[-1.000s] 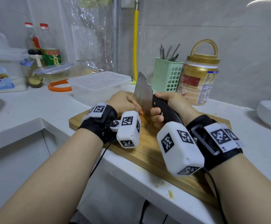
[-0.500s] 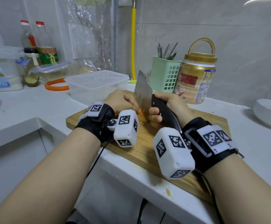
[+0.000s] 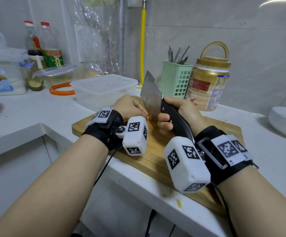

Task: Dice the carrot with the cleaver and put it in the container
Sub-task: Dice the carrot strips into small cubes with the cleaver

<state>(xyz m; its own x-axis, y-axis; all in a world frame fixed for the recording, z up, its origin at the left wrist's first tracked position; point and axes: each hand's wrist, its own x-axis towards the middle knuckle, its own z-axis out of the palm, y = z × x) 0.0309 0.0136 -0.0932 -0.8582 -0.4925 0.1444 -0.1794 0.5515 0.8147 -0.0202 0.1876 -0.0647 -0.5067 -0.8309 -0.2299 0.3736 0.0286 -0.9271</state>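
Steel blade of the cleaver (image 3: 151, 96) stands on edge over the wooden cutting board (image 3: 156, 156), its long axis running away from the person toward the wall, tip raised and farthest off, black handle nearest. The right hand (image 3: 176, 115) grips that handle, fingers (image 3: 163, 124) curled round it. The left hand (image 3: 130, 106) rests curled on the board just left of the blade, knuckles close to the steel, apparently holding the carrot (image 3: 149, 117); of that only a small orange sliver shows between the hand and the blade, so how it lies cannot be told. Beyond the board on the white bench (image 3: 36, 115) sits the clear plastic container (image 3: 104, 89); nothing can be made out inside it. A green perforated holder (image 3: 176, 79) further right carries metal utensils upright, with a gold-lidded jar (image 3: 209, 82) just beside it. A white dish (image 3: 285, 122) with scraps sits far right
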